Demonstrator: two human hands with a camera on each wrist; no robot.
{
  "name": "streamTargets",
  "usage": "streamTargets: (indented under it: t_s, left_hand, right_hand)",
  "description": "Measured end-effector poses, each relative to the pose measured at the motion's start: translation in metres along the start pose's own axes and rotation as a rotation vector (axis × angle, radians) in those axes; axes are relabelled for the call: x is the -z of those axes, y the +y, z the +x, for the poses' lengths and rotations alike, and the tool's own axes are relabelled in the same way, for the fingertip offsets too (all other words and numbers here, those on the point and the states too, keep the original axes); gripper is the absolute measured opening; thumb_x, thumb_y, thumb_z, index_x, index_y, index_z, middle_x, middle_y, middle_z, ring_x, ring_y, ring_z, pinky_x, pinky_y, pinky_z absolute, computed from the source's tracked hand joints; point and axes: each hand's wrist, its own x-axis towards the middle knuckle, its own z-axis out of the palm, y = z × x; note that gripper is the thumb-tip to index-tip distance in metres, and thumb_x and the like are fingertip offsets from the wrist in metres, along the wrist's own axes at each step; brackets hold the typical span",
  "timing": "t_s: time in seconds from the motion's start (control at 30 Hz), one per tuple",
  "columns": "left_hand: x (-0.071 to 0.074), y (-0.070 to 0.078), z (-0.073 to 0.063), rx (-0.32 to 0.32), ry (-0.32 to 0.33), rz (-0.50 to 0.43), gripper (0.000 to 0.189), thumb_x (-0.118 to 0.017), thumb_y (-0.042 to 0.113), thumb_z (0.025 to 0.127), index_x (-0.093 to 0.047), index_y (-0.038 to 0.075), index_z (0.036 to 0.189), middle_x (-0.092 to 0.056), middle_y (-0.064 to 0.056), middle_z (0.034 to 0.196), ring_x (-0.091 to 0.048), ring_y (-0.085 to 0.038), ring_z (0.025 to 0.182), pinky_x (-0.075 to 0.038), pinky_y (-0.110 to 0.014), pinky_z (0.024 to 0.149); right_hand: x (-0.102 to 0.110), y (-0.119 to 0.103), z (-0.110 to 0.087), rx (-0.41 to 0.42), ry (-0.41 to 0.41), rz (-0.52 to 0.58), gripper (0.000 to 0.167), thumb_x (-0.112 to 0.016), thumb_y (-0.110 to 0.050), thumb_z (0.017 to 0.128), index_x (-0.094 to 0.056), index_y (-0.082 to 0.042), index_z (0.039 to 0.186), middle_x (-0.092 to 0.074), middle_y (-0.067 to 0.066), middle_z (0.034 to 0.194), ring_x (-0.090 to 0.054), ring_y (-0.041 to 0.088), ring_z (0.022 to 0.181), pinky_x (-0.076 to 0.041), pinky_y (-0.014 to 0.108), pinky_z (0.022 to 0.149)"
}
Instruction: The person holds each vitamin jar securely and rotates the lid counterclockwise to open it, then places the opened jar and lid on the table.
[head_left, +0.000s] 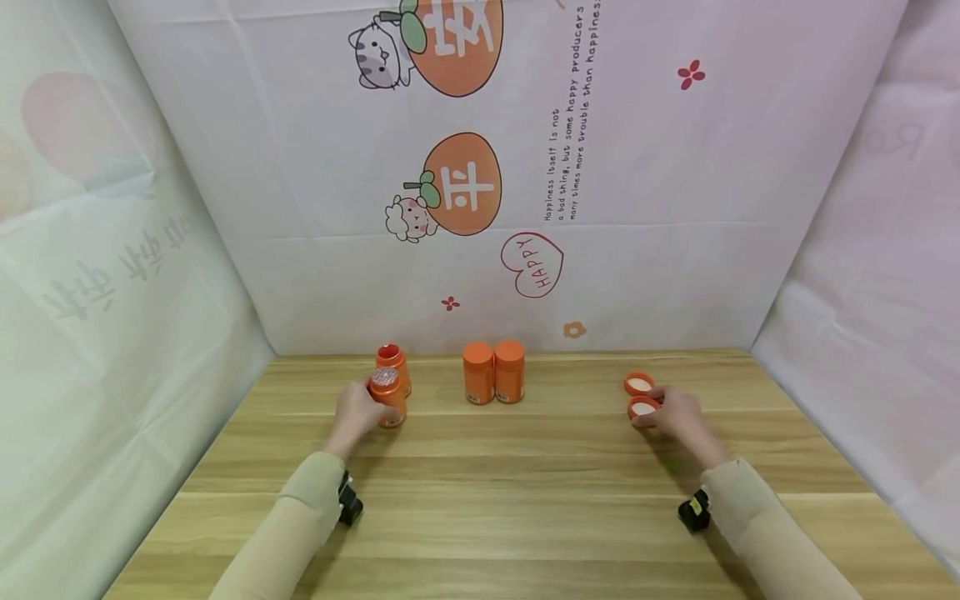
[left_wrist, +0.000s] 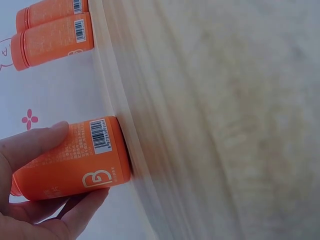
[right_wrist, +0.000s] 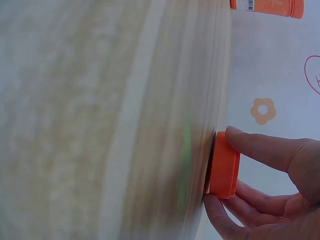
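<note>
My left hand (head_left: pixel 357 412) grips an upright orange bottle (head_left: pixel 390 407) by its sides, thumb and fingers on opposite faces. This bottle has no lid on, and its mouth looks silvery. Close up in the left wrist view, the bottle (left_wrist: pixel 80 159) shows a barcode and its base at the tabletop. Right behind it stands a second lidless orange bottle (head_left: pixel 402 365) with a red opening. At the right, my right hand (head_left: pixel 679 417) pinches an orange lid (right_wrist: pixel 224 166) by its rim, white inside facing up. Another upturned orange lid (head_left: pixel 633 377) lies just behind.
Two lidded orange bottles (head_left: pixel 478 372) stand side by side at the back middle of the wooden table (head_left: pixel 480 500). A printed white cloth (head_left: pixel 300 167) rises behind the table's far edge, with more cloth along both sides.
</note>
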Motion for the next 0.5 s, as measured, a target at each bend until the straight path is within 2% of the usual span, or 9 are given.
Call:
streamTargets:
  t_s: [0.3, 0.5]
  left_hand:
    - [0.0011, -0.0032, 0.0028, 0.027, -0.011, -0.004, 0.065, -0.082, 0.01, 0.064, -0.056, -0.007, 0.121, -0.064, -0.024, 0.113, -0.061, -0.035, 0.102, -0.048, -0.048, 0.09]
    - [0.0022, -0.0041, 0.0041, 0.029, -0.013, 0.001, 0.065, -0.081, 0.01, 0.066, -0.055, -0.007, 0.122, -0.063, -0.024, 0.114, -0.061, -0.035, 0.102, -0.048, -0.048, 0.091]
  right_hand:
    - [0.0013, 0.0016, 0.0021, -0.026, -0.005, -0.017, 0.064, -0.08, -0.019, 0.072, -0.053, 0.013, 0.121, -0.058, 0.03, 0.111, -0.056, 0.036, 0.094, -0.048, 0.045, 0.078]
    - [0.0011, -0.0004, 0.0024, -0.012, -0.001, -0.018, 0.06, -0.08, -0.017, 0.073, -0.054, 0.013, 0.118, -0.061, 0.029, 0.108, -0.057, 0.034, 0.091, -0.048, 0.044, 0.077]
